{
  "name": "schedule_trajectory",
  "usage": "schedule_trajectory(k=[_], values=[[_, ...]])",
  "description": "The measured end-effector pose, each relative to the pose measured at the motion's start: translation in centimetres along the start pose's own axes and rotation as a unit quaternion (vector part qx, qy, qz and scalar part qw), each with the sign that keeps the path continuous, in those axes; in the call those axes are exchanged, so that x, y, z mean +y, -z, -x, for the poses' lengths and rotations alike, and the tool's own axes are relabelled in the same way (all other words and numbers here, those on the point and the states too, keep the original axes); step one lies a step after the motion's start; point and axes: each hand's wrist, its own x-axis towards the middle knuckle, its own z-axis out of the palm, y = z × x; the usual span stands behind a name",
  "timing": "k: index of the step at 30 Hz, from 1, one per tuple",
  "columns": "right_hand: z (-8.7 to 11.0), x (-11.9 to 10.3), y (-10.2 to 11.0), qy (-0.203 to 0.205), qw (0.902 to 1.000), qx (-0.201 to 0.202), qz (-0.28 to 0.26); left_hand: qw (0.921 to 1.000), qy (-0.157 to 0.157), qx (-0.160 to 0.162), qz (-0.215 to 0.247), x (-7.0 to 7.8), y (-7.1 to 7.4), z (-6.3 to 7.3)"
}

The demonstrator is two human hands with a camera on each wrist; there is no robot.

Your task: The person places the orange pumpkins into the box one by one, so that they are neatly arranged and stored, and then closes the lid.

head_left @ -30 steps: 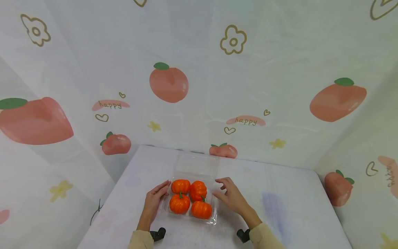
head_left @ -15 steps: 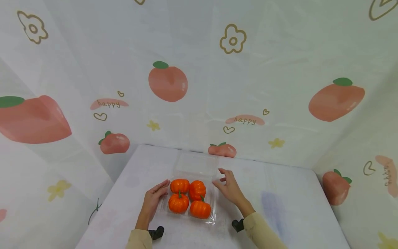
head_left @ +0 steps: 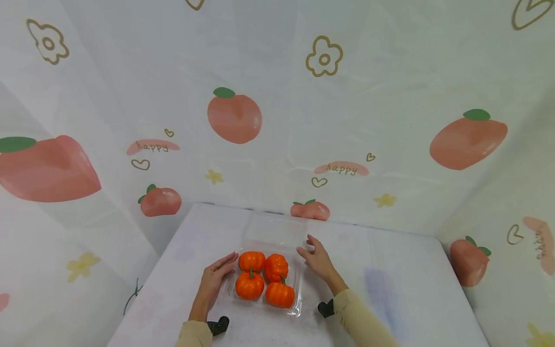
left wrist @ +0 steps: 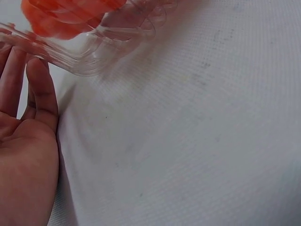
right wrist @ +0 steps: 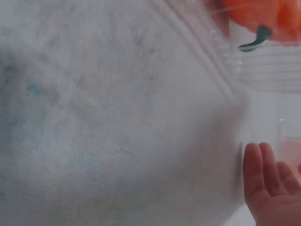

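Several small orange pumpkins (head_left: pixel 249 286) sit inside a clear plastic clamshell box (head_left: pixel 297 308) in the head view. Its transparent lid (head_left: pixel 275 232) lies folded back, away from the person. My left hand (head_left: pixel 213 280) rests against the box's left side, and in the left wrist view the fingers of that left hand (left wrist: pixel 28 160) lie straight along the clear rim (left wrist: pixel 70 63). Beside the right end of the lid hinge is my right hand (head_left: pixel 320 261), thumb and fingers apart. From the right wrist, the right hand (right wrist: pixel 273 195) appears apart from the box, with extended fingers.
A white-covered table (head_left: pixel 347 270) carries the box. White curtain walls (head_left: pixel 282 120) printed with peaches stand behind it and at both sides. A black wrist-worn piece (head_left: pixel 218 326) shows by the left wrist, another black piece (head_left: pixel 326 308) by the right.
My right hand has moved from the box's right side up and away from the person, toward the lid hinge. The left hand stays at the box's left side; pumpkins and lid look unmoved.
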Motion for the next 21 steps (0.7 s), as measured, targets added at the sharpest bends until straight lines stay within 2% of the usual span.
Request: schedule_trajectory(k=[3, 10, 16, 21], values=[[-0.3, 0.4, 0.0, -0.013, 0.9999, -0.011, -0.001, 1.0000, 0.002, -0.002, -0.002, -0.1, -0.1, 0.0], [-0.5, 1.0, -0.1, -0.010, 0.9998, -0.016, -0.002, 0.9999, -0.007, -0.005, -0.015, -0.2, -0.1, 0.0], [-0.5, 1.1, -0.2, -0.008, 0.9998, -0.014, -0.006, 0.9998, 0.009, -0.014, -0.005, 0.0, -0.1, 0.1], [-0.4, 1.2, -0.5, 0.000, 0.9996, -0.011, -0.027, 0.9999, 0.009, -0.012, 0.004, 0.0, 0.0, 0.0]])
